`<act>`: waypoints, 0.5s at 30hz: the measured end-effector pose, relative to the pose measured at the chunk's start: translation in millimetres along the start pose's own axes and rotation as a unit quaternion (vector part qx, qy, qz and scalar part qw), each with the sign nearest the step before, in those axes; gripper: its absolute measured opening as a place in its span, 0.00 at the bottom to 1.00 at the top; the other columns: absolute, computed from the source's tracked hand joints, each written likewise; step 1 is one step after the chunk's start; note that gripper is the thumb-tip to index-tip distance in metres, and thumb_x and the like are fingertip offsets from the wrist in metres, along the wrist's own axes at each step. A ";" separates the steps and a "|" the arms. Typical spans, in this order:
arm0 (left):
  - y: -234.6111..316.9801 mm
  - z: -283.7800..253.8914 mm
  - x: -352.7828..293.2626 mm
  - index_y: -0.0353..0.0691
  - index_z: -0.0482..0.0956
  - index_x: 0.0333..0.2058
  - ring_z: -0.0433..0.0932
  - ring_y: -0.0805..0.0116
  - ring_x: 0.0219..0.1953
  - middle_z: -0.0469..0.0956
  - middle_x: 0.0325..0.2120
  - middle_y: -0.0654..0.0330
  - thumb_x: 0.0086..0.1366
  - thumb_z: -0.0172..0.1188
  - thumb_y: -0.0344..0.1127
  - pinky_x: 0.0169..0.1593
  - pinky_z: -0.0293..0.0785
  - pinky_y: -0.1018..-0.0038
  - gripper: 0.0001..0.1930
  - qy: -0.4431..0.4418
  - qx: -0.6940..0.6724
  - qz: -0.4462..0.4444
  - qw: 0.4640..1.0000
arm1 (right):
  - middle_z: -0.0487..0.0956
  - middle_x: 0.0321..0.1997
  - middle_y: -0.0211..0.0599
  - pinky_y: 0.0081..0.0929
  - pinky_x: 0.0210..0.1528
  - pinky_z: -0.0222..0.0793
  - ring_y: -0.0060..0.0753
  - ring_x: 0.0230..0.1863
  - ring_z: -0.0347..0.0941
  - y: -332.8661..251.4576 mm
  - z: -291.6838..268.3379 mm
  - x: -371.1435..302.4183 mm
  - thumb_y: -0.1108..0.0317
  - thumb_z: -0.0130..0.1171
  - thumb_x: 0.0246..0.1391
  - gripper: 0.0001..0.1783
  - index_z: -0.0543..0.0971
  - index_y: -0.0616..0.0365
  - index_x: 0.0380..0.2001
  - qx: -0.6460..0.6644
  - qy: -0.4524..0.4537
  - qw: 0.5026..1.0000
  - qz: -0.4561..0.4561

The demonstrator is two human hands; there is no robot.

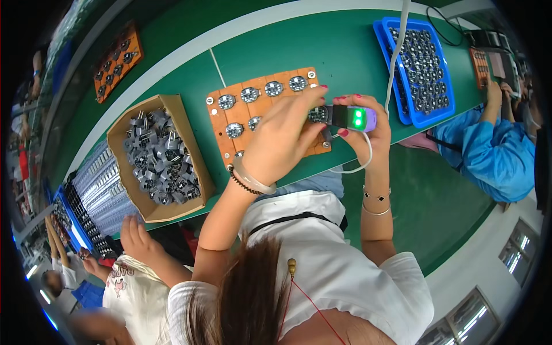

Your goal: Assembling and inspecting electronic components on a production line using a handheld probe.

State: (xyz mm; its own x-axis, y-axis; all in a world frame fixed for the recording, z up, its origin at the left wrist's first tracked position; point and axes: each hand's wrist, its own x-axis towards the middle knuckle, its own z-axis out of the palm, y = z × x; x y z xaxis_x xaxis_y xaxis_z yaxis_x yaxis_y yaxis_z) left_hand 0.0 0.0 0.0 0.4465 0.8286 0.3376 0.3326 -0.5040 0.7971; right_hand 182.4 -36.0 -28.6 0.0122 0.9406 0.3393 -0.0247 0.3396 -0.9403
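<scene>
R hand (368, 129) grips scanner (355, 118); L hand (282, 141) on fixture board (259, 106).

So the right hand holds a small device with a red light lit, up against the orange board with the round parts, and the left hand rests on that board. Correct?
Not quite: the light is green, not red. The head view shows the right hand holding the small device with a green light lit, up against the orange board with the round parts, while the left hand rests on that board.

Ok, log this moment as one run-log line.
left hand: on brown fixture board | right hand: holds handheld device, green lights on | cardboard box of parts: left
</scene>
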 end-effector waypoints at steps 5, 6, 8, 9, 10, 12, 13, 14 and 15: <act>0.3 -4.0 6.1 0.40 0.66 0.52 0.74 0.55 0.38 0.76 0.36 0.54 0.49 0.62 0.23 0.41 0.72 0.64 0.28 0.020 -0.005 0.030 0.999 | 0.74 0.46 0.45 0.35 0.54 0.67 0.41 0.50 0.71 1.2 3.6 4.5 0.77 0.65 0.41 0.27 0.69 0.62 0.48 -0.022 0.005 1.000 -0.009; -1.1 -4.7 6.3 0.40 0.66 0.52 0.74 0.55 0.38 0.76 0.36 0.54 0.49 0.62 0.23 0.41 0.72 0.64 0.28 0.022 -0.005 0.029 0.999 | 0.74 0.46 0.45 0.35 0.54 0.67 0.41 0.50 0.71 2.0 3.3 4.6 0.77 0.65 0.41 0.27 0.69 0.62 0.48 -0.023 0.003 1.000 -0.008; -4.0 -5.6 7.0 0.40 0.67 0.50 0.74 0.55 0.37 0.76 0.36 0.55 0.49 0.62 0.23 0.40 0.72 0.65 0.27 0.001 -0.001 0.027 1.000 | 0.74 0.46 0.45 0.35 0.55 0.66 0.41 0.51 0.71 3.5 2.9 5.2 0.76 0.65 0.42 0.29 0.67 0.62 0.49 -0.037 -0.021 0.999 -0.007; -4.8 -5.3 7.4 0.40 0.67 0.50 0.74 0.55 0.37 0.76 0.36 0.55 0.49 0.62 0.23 0.40 0.72 0.65 0.27 0.002 -0.001 0.026 1.000 | 0.74 0.46 0.45 0.35 0.55 0.66 0.41 0.51 0.71 3.6 2.7 3.8 0.76 0.65 0.42 0.29 0.67 0.62 0.49 -0.037 -0.022 0.999 -0.007; -6.0 -4.5 7.5 0.40 0.68 0.49 0.74 0.56 0.37 0.76 0.36 0.56 0.49 0.62 0.24 0.40 0.71 0.65 0.26 0.000 -0.013 -0.010 1.000 | 0.74 0.46 0.44 0.36 0.55 0.66 0.41 0.51 0.70 4.0 2.7 1.4 0.75 0.65 0.43 0.29 0.66 0.62 0.50 0.000 0.021 0.999 0.028; -12.5 -0.9 6.5 0.39 0.68 0.48 0.73 0.57 0.37 0.76 0.36 0.57 0.49 0.62 0.24 0.41 0.71 0.65 0.25 0.000 -0.023 -0.048 0.999 | 0.72 0.48 0.43 0.39 0.56 0.65 0.42 0.53 0.69 10.2 0.7 0.6 0.70 0.65 0.46 0.32 0.62 0.62 0.53 0.062 0.097 0.992 0.047; -19.1 3.5 5.1 0.39 0.68 0.46 0.72 0.58 0.38 0.76 0.35 0.58 0.49 0.63 0.25 0.42 0.69 0.66 0.24 -0.002 0.014 -0.049 0.999 | 0.72 0.48 0.43 0.39 0.56 0.65 0.42 0.53 0.69 10.5 -1.9 2.2 0.70 0.65 0.46 0.32 0.62 0.62 0.53 0.064 0.094 0.992 0.048; -22.4 5.0 4.7 0.39 0.69 0.45 0.71 0.59 0.39 0.76 0.35 0.60 0.49 0.63 0.27 0.42 0.67 0.66 0.23 -0.004 0.051 -0.049 0.997 | 0.72 0.48 0.43 0.39 0.56 0.64 0.43 0.53 0.69 10.4 -4.9 3.8 0.69 0.65 0.46 0.32 0.62 0.61 0.53 0.062 0.106 0.991 0.052; -22.9 5.3 6.2 0.39 0.69 0.45 0.71 0.59 0.39 0.76 0.35 0.60 0.49 0.63 0.27 0.42 0.67 0.66 0.23 -0.004 0.050 -0.050 0.997 | 0.71 0.49 0.43 0.39 0.57 0.64 0.43 0.53 0.69 11.0 -7.9 4.7 0.69 0.65 0.47 0.32 0.62 0.61 0.53 0.057 0.122 0.989 0.055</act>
State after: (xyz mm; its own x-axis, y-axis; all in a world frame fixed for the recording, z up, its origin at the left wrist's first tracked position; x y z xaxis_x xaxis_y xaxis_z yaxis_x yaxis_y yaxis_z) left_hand -0.5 15.4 -18.8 0.4144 0.8737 0.2547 0.4568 -0.4417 0.7721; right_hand 190.0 -27.9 -37.5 0.2443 0.9479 0.2044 -0.1518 0.2456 -0.9574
